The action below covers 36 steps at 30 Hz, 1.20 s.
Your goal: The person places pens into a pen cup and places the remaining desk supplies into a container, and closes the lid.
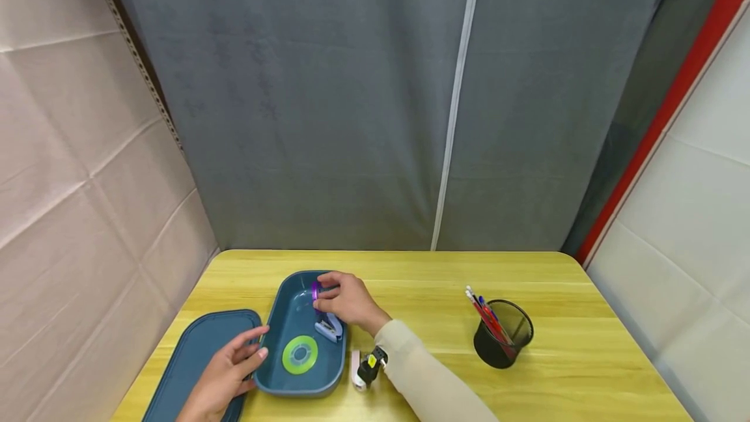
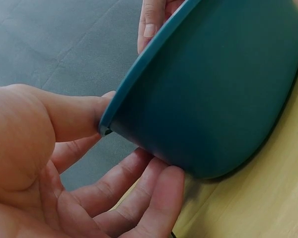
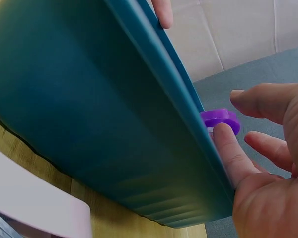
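Note:
My right hand (image 1: 349, 303) reaches over the right side of a blue plastic box (image 1: 285, 379) and holds a purple tape roll (image 1: 315, 290) on edge at its fingertips. The right wrist view shows the purple roll (image 3: 221, 119) above the rim with one finger against it; other contacts are hidden. Below that hand, a pale blue stapler (image 1: 329, 327) lies in the box, and a green tape roll (image 1: 300, 355) lies flat nearer the front. My left hand (image 1: 219, 373) grips the box's left edge, thumb at the rim (image 2: 139, 67) and fingers against the outer wall.
A matching blue lid (image 1: 202, 350) lies left of the box, partly under my left hand. Just right of the box sits a small whitish object (image 1: 356, 370), close to my right wrist. Farther right stands a black mesh cup (image 1: 495, 350) with pens and pencils.

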### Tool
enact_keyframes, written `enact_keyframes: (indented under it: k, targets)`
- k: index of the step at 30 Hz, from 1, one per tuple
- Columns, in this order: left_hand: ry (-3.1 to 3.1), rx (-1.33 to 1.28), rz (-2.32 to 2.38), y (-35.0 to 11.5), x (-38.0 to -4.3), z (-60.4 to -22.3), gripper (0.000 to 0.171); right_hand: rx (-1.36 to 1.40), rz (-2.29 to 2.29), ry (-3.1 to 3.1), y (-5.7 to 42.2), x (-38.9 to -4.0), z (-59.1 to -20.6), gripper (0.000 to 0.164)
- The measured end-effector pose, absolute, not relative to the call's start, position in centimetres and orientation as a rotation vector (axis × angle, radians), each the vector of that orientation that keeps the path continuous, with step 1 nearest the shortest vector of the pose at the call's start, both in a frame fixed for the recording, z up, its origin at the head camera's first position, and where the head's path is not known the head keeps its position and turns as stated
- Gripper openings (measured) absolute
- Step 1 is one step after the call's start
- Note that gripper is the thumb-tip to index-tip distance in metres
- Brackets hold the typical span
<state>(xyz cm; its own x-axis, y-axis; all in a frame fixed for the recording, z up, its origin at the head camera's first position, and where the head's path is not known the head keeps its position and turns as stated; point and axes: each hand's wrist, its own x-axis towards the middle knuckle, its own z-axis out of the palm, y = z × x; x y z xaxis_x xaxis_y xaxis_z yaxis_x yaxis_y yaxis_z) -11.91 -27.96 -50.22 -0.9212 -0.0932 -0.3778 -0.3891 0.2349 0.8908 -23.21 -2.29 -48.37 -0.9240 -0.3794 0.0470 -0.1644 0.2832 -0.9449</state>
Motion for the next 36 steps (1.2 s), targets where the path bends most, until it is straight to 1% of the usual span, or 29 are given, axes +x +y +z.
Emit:
enact_keyframes:
  k: [10, 23, 30, 36]
  targets:
    - [2.262, -0.452, 1.749, -28.0, -11.9, -50.3, 0.062, -0.533, -1.7, 2.351, -2.1, -23.1, -48.4, 0.05]
    - [2.256, -0.438, 1.759, -28.1, -11.8, -50.3, 0.066, -0.579, -1.798, 2.304, -0.7, -23.3, -48.3, 0.047]
    - [2.247, -0.435, 1.746, -28.1, -11.9, -50.2, 0.068, -0.567, -1.788, 2.341, 0.7, -22.8, -48.1, 0.039]
    - [2.235, -0.44, 1.754, -28.2, -12.0, -50.3, 0.066, -0.564, -1.771, 2.39, 1.7, -22.3, -48.1, 0.037]
